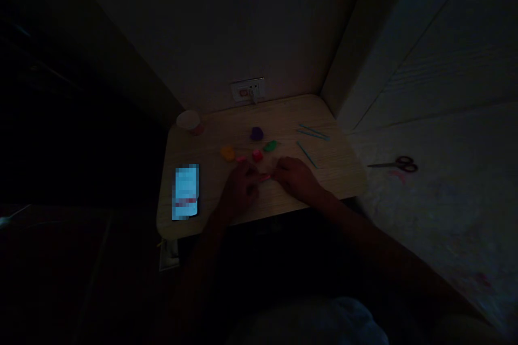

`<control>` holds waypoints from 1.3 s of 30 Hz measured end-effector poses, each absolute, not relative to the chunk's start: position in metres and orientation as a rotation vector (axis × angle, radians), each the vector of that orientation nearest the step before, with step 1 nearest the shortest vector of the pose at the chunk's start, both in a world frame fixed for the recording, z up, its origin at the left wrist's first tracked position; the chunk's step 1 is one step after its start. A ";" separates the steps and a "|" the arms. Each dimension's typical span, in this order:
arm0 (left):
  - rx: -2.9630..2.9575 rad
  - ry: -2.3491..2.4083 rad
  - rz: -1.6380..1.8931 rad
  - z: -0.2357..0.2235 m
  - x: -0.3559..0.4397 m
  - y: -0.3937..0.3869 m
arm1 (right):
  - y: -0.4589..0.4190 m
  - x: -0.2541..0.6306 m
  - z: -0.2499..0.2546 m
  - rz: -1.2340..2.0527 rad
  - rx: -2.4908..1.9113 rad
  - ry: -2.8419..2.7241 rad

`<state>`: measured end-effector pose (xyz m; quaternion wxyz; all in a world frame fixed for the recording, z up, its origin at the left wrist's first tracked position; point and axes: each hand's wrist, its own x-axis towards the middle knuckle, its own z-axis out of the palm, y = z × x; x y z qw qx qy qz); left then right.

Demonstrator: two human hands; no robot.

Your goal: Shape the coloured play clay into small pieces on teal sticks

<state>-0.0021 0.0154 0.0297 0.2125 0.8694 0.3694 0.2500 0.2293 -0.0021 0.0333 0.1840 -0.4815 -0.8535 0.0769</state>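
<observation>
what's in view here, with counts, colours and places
table: 1, light wood, centre
phone: 1, blue-lit screen, table's left
tub: 1, whitish, table's back left
lumps: 4, orange, purple, green, red, mid-table
bits: 2, pinkish, mid-table
sticks: 3, blue-green, table's right
wall: 1, greyish, behind table
socket: 1, whitish, on wall
plug: 1, whitish, in socket
pale surface: 1, whitish, right of table
scissors: 1, dark reddish handles, on pale surface
dark edges: cannot tell
cloth: 1, greyish blue, bottom edge
left hand: 1, dimly lit, left of nearer bit
right hand: 1, dimly lit, right of nearer bit
</observation>
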 end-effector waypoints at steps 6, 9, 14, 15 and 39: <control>2.403 1.052 0.681 0.031 -0.002 0.013 | -0.001 0.240 0.030 0.391 -1.204 -2.390; 2.406 1.042 0.683 0.032 -0.002 0.013 | 0.000 0.247 0.029 0.386 -1.166 -2.381; 2.369 1.050 0.719 0.030 -0.003 0.012 | 0.001 0.251 0.031 0.376 -1.178 -2.386; 2.362 1.048 0.734 0.030 -0.003 0.012 | 0.002 0.251 0.032 0.384 -1.174 -2.395; 2.374 1.012 0.739 0.031 -0.002 0.016 | 0.001 0.237 0.022 0.226 -1.096 -2.353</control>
